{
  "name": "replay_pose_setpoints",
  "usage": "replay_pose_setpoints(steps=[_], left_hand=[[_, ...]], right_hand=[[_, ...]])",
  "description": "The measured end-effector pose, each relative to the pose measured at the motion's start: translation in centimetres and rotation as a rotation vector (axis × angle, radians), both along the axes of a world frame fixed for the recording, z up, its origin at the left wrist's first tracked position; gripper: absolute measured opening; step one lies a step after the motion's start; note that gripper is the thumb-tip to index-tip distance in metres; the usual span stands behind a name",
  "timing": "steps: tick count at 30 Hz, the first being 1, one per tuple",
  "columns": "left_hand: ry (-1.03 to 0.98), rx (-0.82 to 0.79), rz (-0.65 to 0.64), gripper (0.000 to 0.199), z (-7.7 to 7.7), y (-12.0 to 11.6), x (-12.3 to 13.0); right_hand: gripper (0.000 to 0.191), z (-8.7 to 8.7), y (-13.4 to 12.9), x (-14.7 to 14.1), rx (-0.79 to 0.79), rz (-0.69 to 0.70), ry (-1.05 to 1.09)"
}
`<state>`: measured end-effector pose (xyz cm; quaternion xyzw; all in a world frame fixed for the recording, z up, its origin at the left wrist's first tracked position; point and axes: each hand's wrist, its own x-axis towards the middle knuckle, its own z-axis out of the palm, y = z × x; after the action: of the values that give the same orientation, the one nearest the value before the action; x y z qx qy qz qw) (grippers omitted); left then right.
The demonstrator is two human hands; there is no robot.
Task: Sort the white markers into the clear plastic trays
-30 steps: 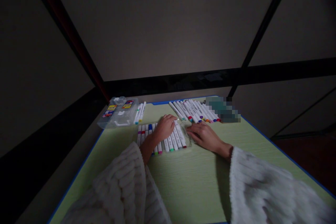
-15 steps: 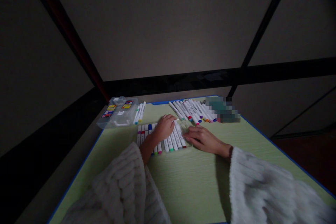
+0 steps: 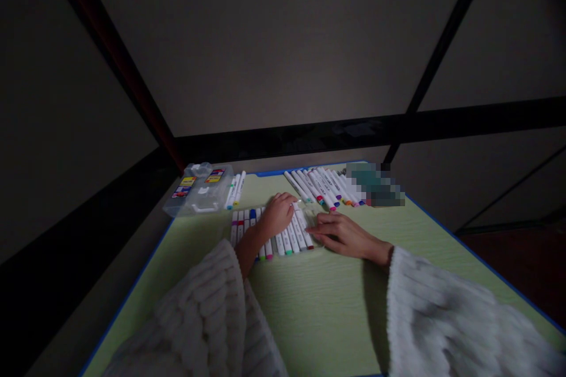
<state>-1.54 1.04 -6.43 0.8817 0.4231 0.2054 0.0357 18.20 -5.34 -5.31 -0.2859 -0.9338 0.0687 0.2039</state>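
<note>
A row of white markers point(image 3: 290, 238) with coloured ends lies side by side in a clear plastic tray point(image 3: 321, 244) on the table. My left hand point(image 3: 278, 214) rests across the middle of the row, palm down, its fingers laid over the upper ends of the markers and hiding some of them. At the right end of the row is my right hand point(image 3: 340, 234), its index finger stretched out against the rightmost marker point(image 3: 305, 234). The thumb stays apart below it and the other fingers are bent. Neither hand lifts a marker.
Behind the tray, several loose markers point(image 3: 325, 188) lie in a bunch, with a blurred-out green item point(image 3: 375, 184) to their right. A clear plastic case point(image 3: 207, 191) with labels stands back left, with a few markers point(image 3: 236, 189) beside it. The green table point(image 3: 309, 306) has blue edges.
My right hand's index fingertip has shifted very slightly left along the rightmost marker. The left hand and the markers look the same.
</note>
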Motion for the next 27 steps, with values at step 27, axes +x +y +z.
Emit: replay_pose_setpoints(steps=[27], left_hand=[[-0.005,-0.007,-0.003,0.027,0.05,-0.07,-0.03]], right_hand=[[0.015,-0.81,0.24,-0.10,0.019,-0.125,0.102]])
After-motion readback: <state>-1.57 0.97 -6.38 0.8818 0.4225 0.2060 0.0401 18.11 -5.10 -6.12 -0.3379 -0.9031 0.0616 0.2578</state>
